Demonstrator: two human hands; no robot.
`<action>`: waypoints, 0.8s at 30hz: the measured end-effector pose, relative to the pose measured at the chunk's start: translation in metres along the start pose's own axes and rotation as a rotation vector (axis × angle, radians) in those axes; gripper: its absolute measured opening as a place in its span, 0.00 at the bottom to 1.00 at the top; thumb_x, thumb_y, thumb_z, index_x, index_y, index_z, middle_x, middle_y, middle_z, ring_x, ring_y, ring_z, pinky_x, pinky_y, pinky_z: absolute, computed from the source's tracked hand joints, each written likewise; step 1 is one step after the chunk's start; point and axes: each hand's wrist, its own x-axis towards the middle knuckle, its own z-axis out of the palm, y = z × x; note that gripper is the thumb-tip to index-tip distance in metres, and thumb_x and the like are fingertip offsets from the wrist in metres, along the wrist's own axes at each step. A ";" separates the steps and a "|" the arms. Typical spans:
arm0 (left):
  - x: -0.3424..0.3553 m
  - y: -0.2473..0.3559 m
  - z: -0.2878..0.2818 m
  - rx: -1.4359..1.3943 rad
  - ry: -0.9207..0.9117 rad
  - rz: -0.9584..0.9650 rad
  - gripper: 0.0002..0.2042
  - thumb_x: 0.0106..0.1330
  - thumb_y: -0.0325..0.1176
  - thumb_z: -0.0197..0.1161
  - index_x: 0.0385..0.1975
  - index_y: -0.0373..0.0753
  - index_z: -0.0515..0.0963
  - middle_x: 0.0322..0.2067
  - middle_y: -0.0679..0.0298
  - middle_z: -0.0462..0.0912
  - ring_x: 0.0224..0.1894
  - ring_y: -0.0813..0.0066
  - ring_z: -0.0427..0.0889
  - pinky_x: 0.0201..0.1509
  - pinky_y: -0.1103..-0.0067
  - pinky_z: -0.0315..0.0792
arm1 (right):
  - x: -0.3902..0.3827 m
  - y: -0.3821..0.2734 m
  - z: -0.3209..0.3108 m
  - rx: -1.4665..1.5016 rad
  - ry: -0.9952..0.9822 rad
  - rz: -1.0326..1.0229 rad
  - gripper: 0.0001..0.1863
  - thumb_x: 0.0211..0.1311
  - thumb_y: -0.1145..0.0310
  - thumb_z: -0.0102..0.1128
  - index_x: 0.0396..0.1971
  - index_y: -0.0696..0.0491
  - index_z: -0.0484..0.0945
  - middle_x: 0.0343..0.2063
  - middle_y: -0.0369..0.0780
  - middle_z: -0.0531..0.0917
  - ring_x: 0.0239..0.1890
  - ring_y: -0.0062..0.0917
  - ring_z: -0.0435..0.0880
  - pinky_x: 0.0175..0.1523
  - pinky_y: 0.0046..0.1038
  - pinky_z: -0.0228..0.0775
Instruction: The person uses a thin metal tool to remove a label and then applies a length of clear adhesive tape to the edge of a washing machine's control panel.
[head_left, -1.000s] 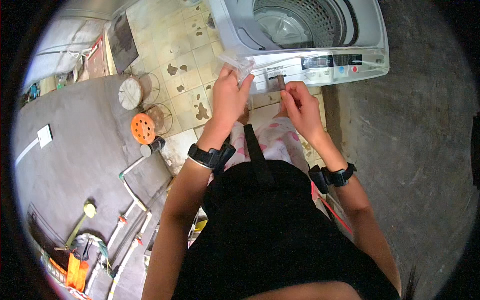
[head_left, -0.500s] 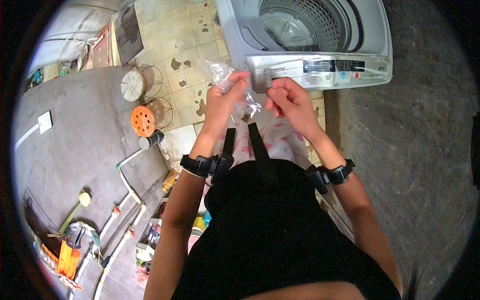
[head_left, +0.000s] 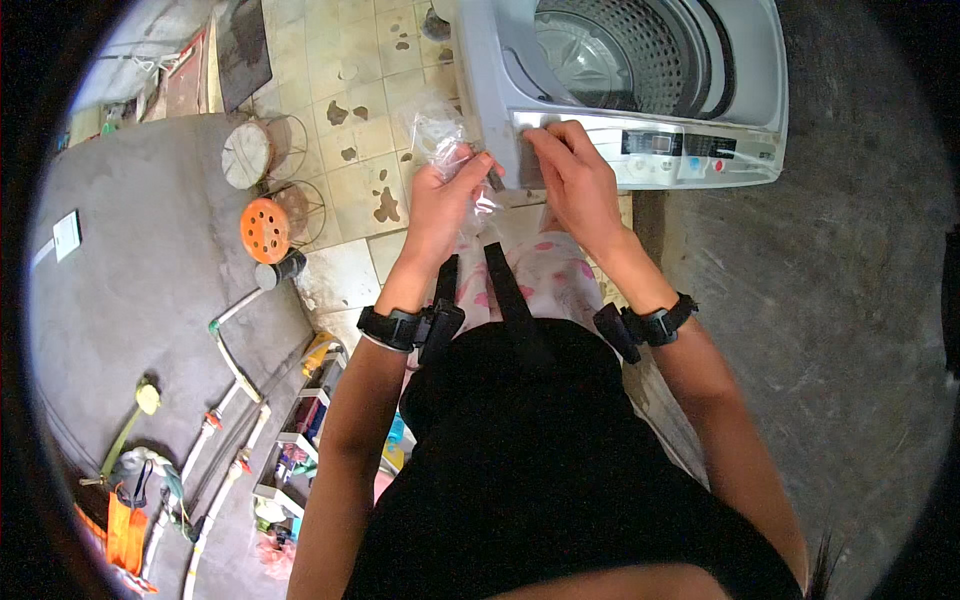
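Note:
My left hand [head_left: 445,210] is closed on crumpled clear plastic [head_left: 432,130], just left of the washing machine's front corner. A small dark piece shows by its fingertips, too unclear to name. My right hand [head_left: 580,190] has its fingers bent together at the left end of the white control panel [head_left: 675,170]; what they hold, if anything, is hidden. The top-loading washer [head_left: 490,60] stands open at the upper right, its perforated metal drum [head_left: 660,70] visible.
Two round stools [head_left: 245,155], one orange [head_left: 266,230], are at the left beside white pipes [head_left: 230,360] along a grey wall. Cluttered small shelves [head_left: 305,430] and hanging orange items [head_left: 125,530] are at the lower left. Patchy tiles [head_left: 350,200] form the floor; rough grey surface lies right.
My left hand has come lower, with the clear plastic bunched in it. My right hand has moved up and left onto the panel's left end; the grey piece earlier in its fingers is indistinct now.

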 end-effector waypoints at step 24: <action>0.025 -0.006 -0.008 -0.012 -0.054 -0.070 0.07 0.60 0.33 0.60 0.29 0.35 0.76 0.20 0.70 0.76 0.20 0.87 0.69 0.24 0.87 0.65 | 0.031 -0.020 0.015 0.681 0.097 0.865 0.13 0.52 0.80 0.56 0.20 0.55 0.59 0.13 0.44 0.76 0.15 0.24 0.79 0.16 0.22 0.70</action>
